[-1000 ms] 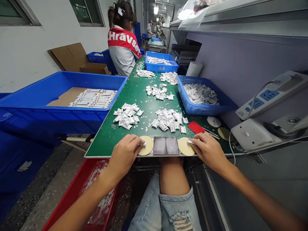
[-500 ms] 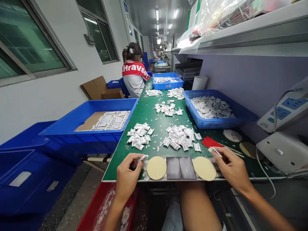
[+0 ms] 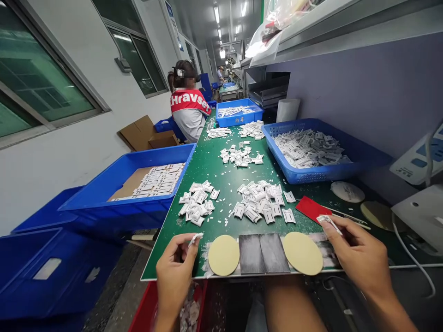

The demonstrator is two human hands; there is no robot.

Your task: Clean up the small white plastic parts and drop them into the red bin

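Observation:
Between thumb and fingers, my left hand (image 3: 177,263) pinches a small white plastic part (image 3: 195,238) over the table's front left edge. My right hand (image 3: 358,251) grips another small white plastic part (image 3: 328,223), just beside a red sheet (image 3: 313,209). Along the front edge between the hands lie a pale yellow disc (image 3: 223,255), two dark grey rectangular plates (image 3: 263,253) and a second yellow disc (image 3: 303,253). Behind them spread a larger pile of white parts (image 3: 259,198) and a smaller left pile (image 3: 198,203).
A blue basket of white parts (image 3: 294,175) stands on the right of the green table (image 3: 204,170). At left is a large blue bin (image 3: 117,203) holding cardboard and white strips. A red bin (image 3: 147,309) sits below. Another person (image 3: 188,110) sits farther along. A power strip (image 3: 415,163) is at right.
My right hand has shifted slightly right and my left hand slightly left and down in the picture, while the camera view tilted. Both still hold their white parts.

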